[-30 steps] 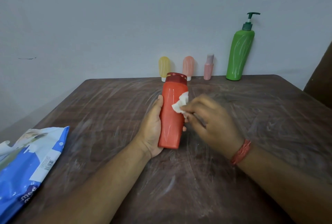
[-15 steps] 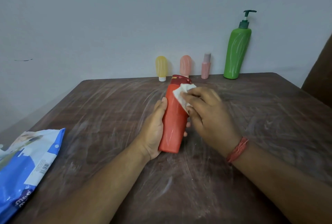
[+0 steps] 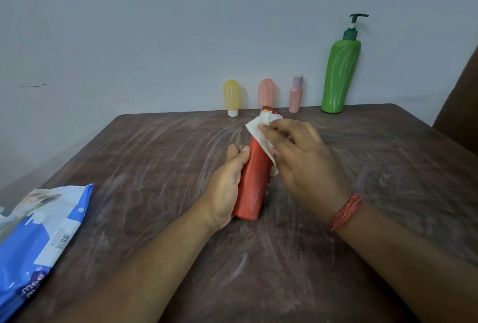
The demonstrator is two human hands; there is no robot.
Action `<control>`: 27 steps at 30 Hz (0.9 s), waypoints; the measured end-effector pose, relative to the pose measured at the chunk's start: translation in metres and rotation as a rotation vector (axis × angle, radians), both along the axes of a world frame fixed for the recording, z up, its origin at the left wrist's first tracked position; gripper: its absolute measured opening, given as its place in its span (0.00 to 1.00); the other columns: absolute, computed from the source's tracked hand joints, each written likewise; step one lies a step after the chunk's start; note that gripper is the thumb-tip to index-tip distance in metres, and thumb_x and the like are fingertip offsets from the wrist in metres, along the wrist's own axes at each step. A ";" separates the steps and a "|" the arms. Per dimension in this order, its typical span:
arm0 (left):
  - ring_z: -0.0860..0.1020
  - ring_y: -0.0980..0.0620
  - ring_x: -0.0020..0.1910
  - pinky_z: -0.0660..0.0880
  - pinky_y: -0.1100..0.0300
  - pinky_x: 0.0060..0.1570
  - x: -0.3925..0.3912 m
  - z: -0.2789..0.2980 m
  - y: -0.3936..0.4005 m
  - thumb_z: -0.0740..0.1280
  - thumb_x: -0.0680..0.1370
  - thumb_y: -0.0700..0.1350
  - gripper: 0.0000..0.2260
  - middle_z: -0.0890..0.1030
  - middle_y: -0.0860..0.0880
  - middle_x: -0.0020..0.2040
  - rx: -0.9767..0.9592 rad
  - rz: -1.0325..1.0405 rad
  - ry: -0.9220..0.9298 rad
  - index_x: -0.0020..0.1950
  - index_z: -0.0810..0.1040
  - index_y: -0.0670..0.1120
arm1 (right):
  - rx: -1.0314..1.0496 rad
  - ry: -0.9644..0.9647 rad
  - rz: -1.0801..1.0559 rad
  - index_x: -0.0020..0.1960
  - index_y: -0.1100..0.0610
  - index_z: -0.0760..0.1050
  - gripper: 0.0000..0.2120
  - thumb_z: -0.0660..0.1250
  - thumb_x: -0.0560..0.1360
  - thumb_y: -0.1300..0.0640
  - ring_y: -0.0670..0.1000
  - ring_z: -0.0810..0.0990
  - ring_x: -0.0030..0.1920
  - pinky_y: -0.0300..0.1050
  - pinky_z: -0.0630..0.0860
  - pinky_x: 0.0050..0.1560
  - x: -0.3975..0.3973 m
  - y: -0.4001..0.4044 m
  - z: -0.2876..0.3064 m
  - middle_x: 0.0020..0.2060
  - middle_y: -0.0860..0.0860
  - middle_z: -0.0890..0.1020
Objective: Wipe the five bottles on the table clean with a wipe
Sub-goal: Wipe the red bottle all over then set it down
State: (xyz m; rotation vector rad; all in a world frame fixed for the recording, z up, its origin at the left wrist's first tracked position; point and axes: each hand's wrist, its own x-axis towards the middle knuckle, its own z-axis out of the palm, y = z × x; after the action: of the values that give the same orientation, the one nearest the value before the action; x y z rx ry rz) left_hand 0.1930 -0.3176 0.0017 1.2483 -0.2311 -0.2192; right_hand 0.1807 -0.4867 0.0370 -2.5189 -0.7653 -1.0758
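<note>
- We grip the tall red plastic bottle (image 3: pixel 252 180) in our left hand (image 3: pixel 223 192), tilted above the streaked brown wooden tabletop (image 3: pixel 155 157).
- Our right hand (image 3: pixel 304 159) presses a white crumpled wipe (image 3: pixel 261 139) over that bottle's cap end.
- Beyond the red bottle, by the wall, stand a yellow tube (image 3: pixel 231 96), a peach tube (image 3: pixel 266 92), a small pink bottle (image 3: pixel 296 95) and a green pump bottle (image 3: pixel 340 74).
- Left of the red bottle lies a blue wipes pack (image 3: pixel 38 240).

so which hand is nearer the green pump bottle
Right. The right hand is wiping the red bottle, on the side toward the green pump bottle; the left hand grips its far side.
</note>
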 end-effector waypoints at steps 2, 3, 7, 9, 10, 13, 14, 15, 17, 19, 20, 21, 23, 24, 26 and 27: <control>0.80 0.42 0.50 0.79 0.46 0.51 -0.001 0.001 0.001 0.66 0.78 0.55 0.20 0.80 0.41 0.53 -0.019 0.023 0.013 0.61 0.71 0.42 | 0.007 0.037 0.067 0.67 0.61 0.76 0.20 0.66 0.76 0.66 0.56 0.76 0.59 0.45 0.73 0.62 -0.004 0.001 -0.001 0.62 0.56 0.77; 0.77 0.41 0.54 0.76 0.43 0.57 -0.002 0.003 0.001 0.67 0.77 0.53 0.24 0.78 0.41 0.56 -0.049 0.033 0.036 0.65 0.70 0.39 | 0.006 0.059 0.133 0.66 0.61 0.77 0.17 0.64 0.77 0.63 0.53 0.76 0.60 0.40 0.71 0.64 -0.006 0.002 -0.003 0.61 0.55 0.77; 0.74 0.40 0.56 0.73 0.44 0.59 -0.005 0.014 0.000 0.71 0.74 0.47 0.27 0.74 0.40 0.58 -0.221 -0.013 0.140 0.70 0.70 0.38 | 0.054 0.130 0.196 0.65 0.60 0.78 0.15 0.64 0.79 0.62 0.49 0.74 0.61 0.37 0.69 0.66 -0.006 0.004 -0.004 0.60 0.53 0.77; 0.76 0.44 0.53 0.75 0.48 0.56 -0.003 0.016 0.000 0.70 0.75 0.45 0.24 0.75 0.40 0.56 -0.287 -0.024 0.139 0.70 0.71 0.43 | 0.058 0.158 0.155 0.68 0.60 0.75 0.18 0.65 0.79 0.63 0.51 0.74 0.64 0.40 0.69 0.67 -0.003 0.005 -0.003 0.63 0.53 0.76; 0.76 0.44 0.54 0.76 0.50 0.55 -0.003 0.017 0.002 0.68 0.76 0.45 0.25 0.75 0.39 0.56 -0.317 -0.017 0.144 0.72 0.70 0.43 | 0.037 0.175 0.171 0.69 0.59 0.75 0.18 0.65 0.79 0.62 0.50 0.73 0.64 0.40 0.69 0.66 -0.004 0.004 -0.003 0.63 0.52 0.75; 0.77 0.46 0.50 0.77 0.52 0.51 -0.001 0.017 0.006 0.67 0.77 0.43 0.20 0.76 0.39 0.53 -0.330 0.004 0.183 0.68 0.72 0.38 | -0.068 0.187 0.309 0.62 0.57 0.79 0.13 0.65 0.78 0.59 0.46 0.75 0.58 0.34 0.71 0.60 -0.007 -0.001 -0.005 0.58 0.49 0.78; 0.78 0.48 0.46 0.77 0.53 0.48 0.000 0.015 0.007 0.68 0.77 0.44 0.16 0.77 0.42 0.49 -0.319 0.009 0.190 0.63 0.73 0.41 | -0.095 0.175 0.342 0.60 0.57 0.80 0.12 0.66 0.78 0.60 0.46 0.76 0.57 0.33 0.70 0.60 -0.008 -0.002 -0.005 0.56 0.48 0.78; 0.78 0.49 0.44 0.77 0.54 0.47 0.000 0.014 0.007 0.68 0.76 0.44 0.15 0.78 0.43 0.47 -0.312 0.017 0.192 0.61 0.73 0.42 | -0.108 0.164 0.353 0.59 0.57 0.81 0.11 0.66 0.78 0.60 0.46 0.76 0.56 0.33 0.69 0.61 -0.007 -0.002 -0.006 0.56 0.48 0.78; 0.81 0.48 0.46 0.79 0.54 0.48 0.002 0.014 0.007 0.68 0.78 0.44 0.18 0.80 0.43 0.49 -0.307 0.023 0.174 0.66 0.74 0.41 | -0.115 0.147 0.310 0.63 0.57 0.79 0.14 0.66 0.78 0.60 0.49 0.75 0.59 0.39 0.71 0.64 -0.006 0.002 -0.006 0.60 0.49 0.77; 0.83 0.48 0.47 0.81 0.55 0.49 0.003 0.014 0.008 0.66 0.80 0.43 0.16 0.83 0.42 0.49 -0.289 0.002 0.130 0.65 0.77 0.36 | -0.135 0.151 0.269 0.67 0.55 0.77 0.17 0.63 0.79 0.59 0.52 0.75 0.60 0.47 0.75 0.62 -0.007 0.006 -0.005 0.65 0.48 0.74; 0.84 0.48 0.47 0.82 0.56 0.48 0.004 0.014 0.010 0.66 0.80 0.44 0.15 0.83 0.42 0.48 -0.285 -0.004 0.126 0.62 0.80 0.37 | -0.164 0.166 0.275 0.66 0.53 0.77 0.17 0.62 0.78 0.59 0.52 0.75 0.61 0.48 0.77 0.60 -0.008 0.007 -0.003 0.65 0.48 0.75; 0.83 0.48 0.46 0.82 0.56 0.47 0.004 0.014 0.011 0.67 0.79 0.45 0.14 0.83 0.42 0.47 -0.283 -0.002 0.145 0.60 0.81 0.38 | -0.205 0.184 0.299 0.65 0.52 0.79 0.17 0.62 0.78 0.59 0.52 0.75 0.60 0.48 0.77 0.59 -0.009 0.006 -0.002 0.65 0.47 0.75; 0.81 0.48 0.43 0.80 0.54 0.44 0.005 0.012 0.013 0.69 0.77 0.48 0.14 0.79 0.44 0.44 -0.263 0.012 0.227 0.58 0.78 0.41 | -0.284 0.217 0.389 0.60 0.51 0.82 0.16 0.63 0.76 0.61 0.51 0.74 0.58 0.45 0.76 0.57 -0.009 0.004 0.000 0.61 0.45 0.79; 0.80 0.49 0.41 0.79 0.54 0.42 0.005 0.011 0.014 0.69 0.77 0.49 0.12 0.78 0.45 0.42 -0.240 0.016 0.260 0.55 0.76 0.42 | -0.310 0.231 0.440 0.58 0.51 0.83 0.15 0.63 0.75 0.62 0.50 0.74 0.57 0.43 0.75 0.57 -0.010 0.004 0.001 0.59 0.45 0.80; 0.78 0.51 0.36 0.76 0.56 0.40 0.005 0.011 0.013 0.69 0.77 0.51 0.11 0.76 0.47 0.38 -0.195 0.023 0.286 0.48 0.77 0.43 | -0.333 0.243 0.521 0.54 0.53 0.85 0.14 0.64 0.75 0.63 0.49 0.75 0.55 0.38 0.72 0.58 -0.012 0.004 0.001 0.55 0.45 0.82; 0.77 0.51 0.35 0.75 0.57 0.39 0.004 0.011 0.013 0.69 0.76 0.52 0.11 0.76 0.48 0.37 -0.192 0.034 0.291 0.48 0.77 0.44 | -0.333 0.243 0.547 0.53 0.54 0.85 0.13 0.65 0.75 0.63 0.49 0.76 0.55 0.38 0.73 0.58 -0.013 0.004 0.002 0.54 0.45 0.83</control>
State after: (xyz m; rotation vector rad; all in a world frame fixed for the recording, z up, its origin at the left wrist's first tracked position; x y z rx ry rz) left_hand 0.1967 -0.3049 0.0128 1.0146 0.0201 -0.3383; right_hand 0.1680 -0.4826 0.0393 -2.3914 -1.5380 -0.4792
